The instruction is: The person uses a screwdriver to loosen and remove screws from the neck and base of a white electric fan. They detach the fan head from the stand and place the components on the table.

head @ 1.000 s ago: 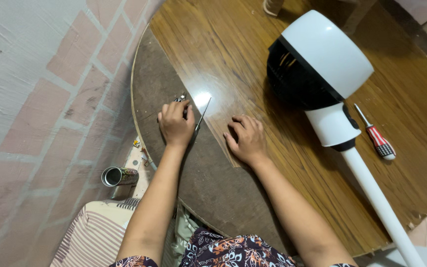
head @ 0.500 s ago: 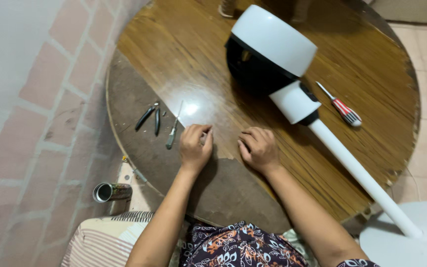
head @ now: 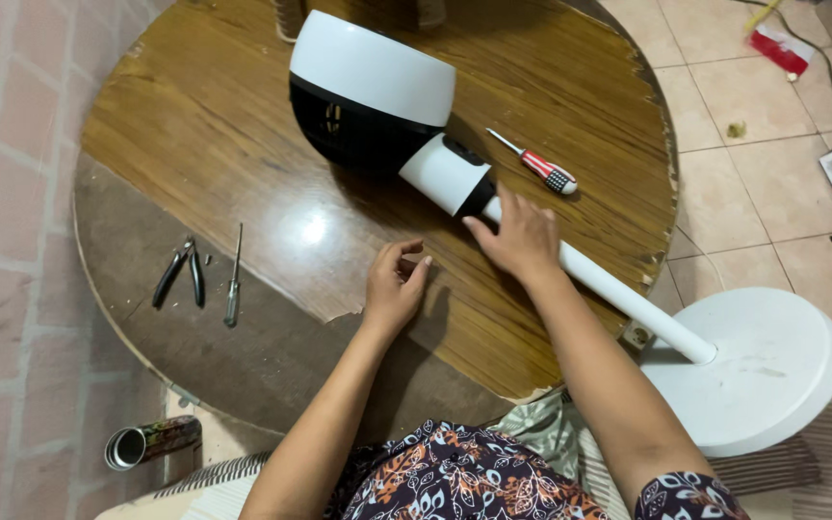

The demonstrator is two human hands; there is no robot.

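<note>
One white fan point(head: 377, 96), black-grilled head, pole under right hand point(head: 522, 236).

Both forearms are bare. The left hand point(head: 392, 285) and right hand point(head: 520, 236) wear no rings. The clothing point(head: 455, 477) is dark with an orange-and-white floral print.

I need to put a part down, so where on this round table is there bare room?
Free: the glossy wood between the pliers, the small screwdriver and the fan head, and the worn near edge below the left hand. Crowded: around the right hand on the fan pole, by the red-handled screwdriver.
</note>
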